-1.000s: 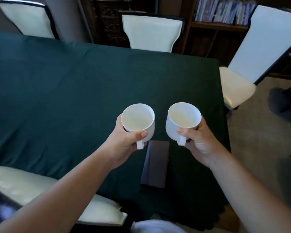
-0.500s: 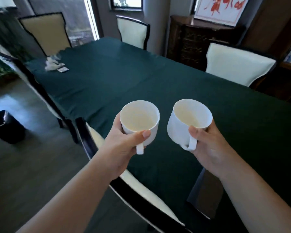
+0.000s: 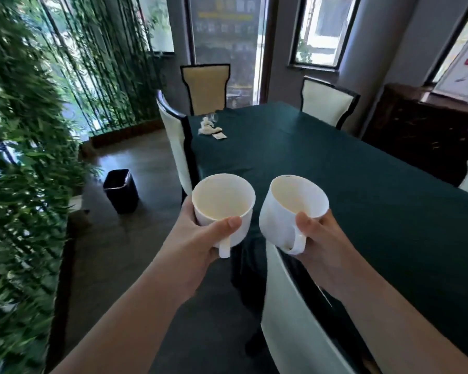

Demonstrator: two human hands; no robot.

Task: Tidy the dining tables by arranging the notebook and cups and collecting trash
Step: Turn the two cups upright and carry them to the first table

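Head view is showing us carrying two white cups in the air at the near end of a long table (image 3: 335,168) draped in dark green cloth. Our left hand (image 3: 197,238) is wrapping around the left cup (image 3: 223,203), with the thumb lying across its front wall just above the handle, which is pointing down toward us. Our right hand (image 3: 324,238) is gripping the right cup (image 3: 292,209) at its handle, the thumb pressing on the rim side; this cup is tilting to the left, its mouth leaning toward the other cup. Both cups are looking empty, with a faint yellowish tint inside, and they are sitting close beside each other without touching.

Below the right cup, a cream chair (image 3: 289,319) with a dark frame is standing tucked against the table edge. At the far end of the table, crumpled white tissue (image 3: 207,126) is lying next to a small flat packet (image 3: 219,136), well apart from our hands. More cream chairs are standing around the table. On the dark floor to the left, a black waste bin (image 3: 120,190) is standing near a wall of bamboo plants (image 3: 25,157). A dark wooden cabinet (image 3: 422,130) is standing against the right wall.
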